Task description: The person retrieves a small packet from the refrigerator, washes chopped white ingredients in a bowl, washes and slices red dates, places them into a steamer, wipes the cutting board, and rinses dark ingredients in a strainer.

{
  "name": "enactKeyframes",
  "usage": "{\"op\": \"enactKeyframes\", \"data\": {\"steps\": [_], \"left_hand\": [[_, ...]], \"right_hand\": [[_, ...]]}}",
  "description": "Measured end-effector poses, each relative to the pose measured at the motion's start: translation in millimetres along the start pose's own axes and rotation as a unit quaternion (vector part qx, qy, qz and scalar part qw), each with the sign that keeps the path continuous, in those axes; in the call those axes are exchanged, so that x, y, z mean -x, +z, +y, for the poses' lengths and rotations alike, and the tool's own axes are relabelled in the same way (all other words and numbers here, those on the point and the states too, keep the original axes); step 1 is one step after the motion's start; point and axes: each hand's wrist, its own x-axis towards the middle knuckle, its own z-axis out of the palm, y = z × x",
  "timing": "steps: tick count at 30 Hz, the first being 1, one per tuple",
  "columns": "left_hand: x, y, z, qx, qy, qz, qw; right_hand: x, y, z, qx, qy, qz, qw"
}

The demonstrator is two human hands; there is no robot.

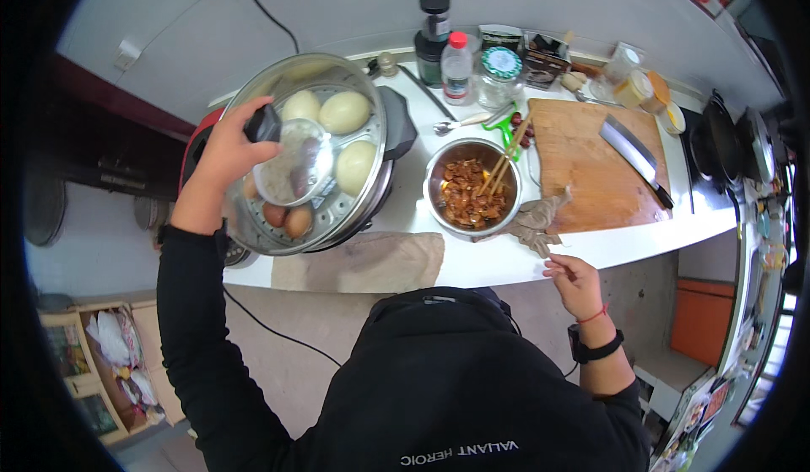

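My left hand (228, 149) grips the black knob (263, 124) of a clear glass lid (310, 70), held over an electric steamer. Through the glass I see a perforated metal tray (329, 205) with several pale round buns (345, 112), brown eggs (298, 221) and a bowl (292, 162) of pale food with dark pieces. Whether the lid touches the steamer's rim is unclear. By the counter's front edge, my right hand (577, 287) has loosely bent fingers and holds nothing visible. Its fingertips are close to a crumpled brown rag (538, 222).
A steel bowl (430, 201) holds saucy brown chunks and wooden chopsticks (506, 159). On a wooden cutting board (588, 190) lies a cleaver (629, 150). Jars (500, 80) and a red-capped bottle (457, 70) line the wall. A folded cloth (361, 262) overlies the front edge.
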Motion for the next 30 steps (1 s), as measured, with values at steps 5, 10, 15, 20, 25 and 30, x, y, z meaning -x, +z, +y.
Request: {"op": "enactKeyframes", "data": {"steps": [5,10,15,20,25,30], "left_hand": [[1.7,1.5,6.4,-0.061,-0.009,0.015,0.998],[26.7,9.1,21.6,-0.134,0.047,0.151,0.978],[138.6,28.9,45.2,0.392,0.170,0.020,0.904],[178.0,124.5,44.3,0.238,0.157,-0.235,0.929],[189.4,200.7,75.0,0.440,-0.004,-0.421,0.793],[181.2,238.4,144.8,0.257,0.251,-0.336,0.871]], "right_hand": [[-18.8,-16.6,-2.2,0.241,-0.091,-0.083,0.963],[-19.0,-72.6,31.8,-0.262,0.176,-0.074,0.946],[56.2,-107.0,114.1,-0.318,0.336,0.186,0.867],[167.7,-81.1,175.9,0.392,0.451,0.137,0.790],[231.5,-47.1,170.6,0.325,0.429,0.079,0.839],[288.9,-47.8,168.9,-0.206,0.379,0.308,0.848]]}}
